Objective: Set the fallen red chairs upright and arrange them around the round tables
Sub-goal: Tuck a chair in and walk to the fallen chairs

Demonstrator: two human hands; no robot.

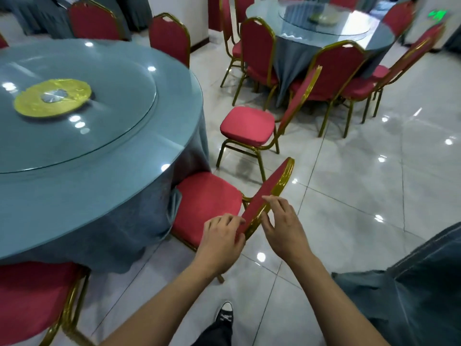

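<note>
The red padded chair with the gold metal frame [209, 203] stands upright at the edge of the big round worktop draped in blue-grey cloth [82, 186], its seat pushed partly under the hanging cloth. Both hands are on its backrest: the left hand [220, 242] curls over the near end of the top rail, fingers on the red padding, and the right hand [284, 226] lies against the gold edge on the outer side, fingers bent lightly round it. Held from both sides like that, the chair looks ready to be nudged square to the worktop; I would judge this one nearly placed.

Beyond it, farther along the worktop's rim, a second red chair [249, 126] stands upright but well out from the cloth, turned off-line, and probably wants pushing in. Another red seat [32, 298] sits at the worktop's near side. On the worktop lies a glass turntable [104, 113] with a yellow disc [52, 98] at its centre.

The floor is glossy pale tile [361, 191], throwing back the ceiling lights. Past the worktop, a second round table [324, 28] has more red chairs ringed about it. No fallen chair shows from here.
</note>
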